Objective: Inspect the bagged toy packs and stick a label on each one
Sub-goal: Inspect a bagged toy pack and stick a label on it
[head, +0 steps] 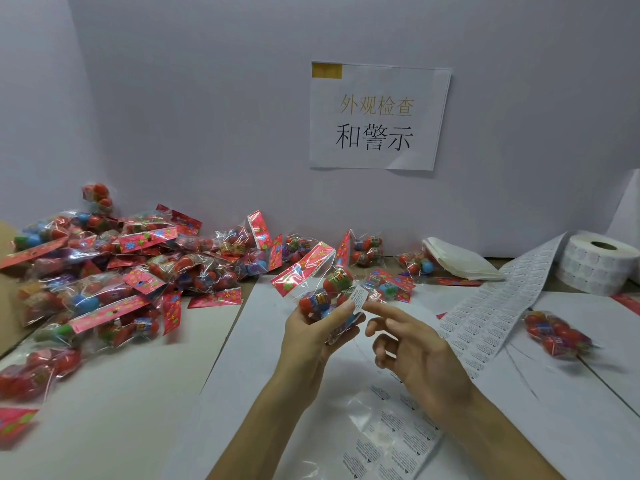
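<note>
From my remote seat I take the held toy pack (322, 289) as my marker. Well to its left lies a large pile of bagged packs (114, 271), and I can make out no white label on any of them, so I judge that most of the job is yet to be done. A few more packs lie just behind the held one.

The left hand (311, 337) holds the pack from below, with the fingers curled round the clear bag and its red header card pointing up and left. A white label (358, 298) sits at the pack's right edge, by the thumb. It looks to be on the bag, but I cannot tell whether it is pressed flat all over.

Just right of the pack, the right hand (412, 348) holds nothing. Its fingers are loose and half spread, and the forefinger tip is close to the label.

Farther right, a printed label strip (491, 313) runs back to its roll (599, 263). One pack (554, 336) lies apart beyond the strip. I take it for a finished one, though its label does not show.

My reading is that this pack is nearly done, and the pile on the left waits.
</note>
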Action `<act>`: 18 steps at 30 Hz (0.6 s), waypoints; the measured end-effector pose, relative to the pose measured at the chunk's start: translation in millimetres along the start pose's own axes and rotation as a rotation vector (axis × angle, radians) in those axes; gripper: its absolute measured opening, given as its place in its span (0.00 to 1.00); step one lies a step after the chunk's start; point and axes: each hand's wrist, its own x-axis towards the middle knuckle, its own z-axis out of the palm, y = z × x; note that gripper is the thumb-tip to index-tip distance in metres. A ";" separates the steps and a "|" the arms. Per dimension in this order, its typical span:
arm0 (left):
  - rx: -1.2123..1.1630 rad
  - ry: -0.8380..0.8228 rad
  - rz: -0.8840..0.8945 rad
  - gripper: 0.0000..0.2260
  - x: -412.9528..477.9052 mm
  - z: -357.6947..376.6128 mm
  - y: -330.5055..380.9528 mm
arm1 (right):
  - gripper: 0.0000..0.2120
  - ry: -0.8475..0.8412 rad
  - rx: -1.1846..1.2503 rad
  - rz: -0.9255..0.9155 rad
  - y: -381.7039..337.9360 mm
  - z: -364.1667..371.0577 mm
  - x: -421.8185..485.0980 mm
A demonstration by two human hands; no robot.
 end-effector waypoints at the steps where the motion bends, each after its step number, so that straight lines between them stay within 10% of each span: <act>1: 0.017 0.007 0.008 0.26 0.2 -0.1 -0.7 | 0.16 -0.003 -0.007 0.002 0.2 0.3 -0.2; 12: 0.057 0.110 0.038 0.16 4.6 -4.9 -3.8 | 0.20 -0.049 -0.098 0.040 4.1 2.8 2.1; 18: 0.109 0.156 0.079 0.34 1.4 -1.8 -2.9 | 0.20 -0.109 -0.142 0.039 2.2 3.6 -0.1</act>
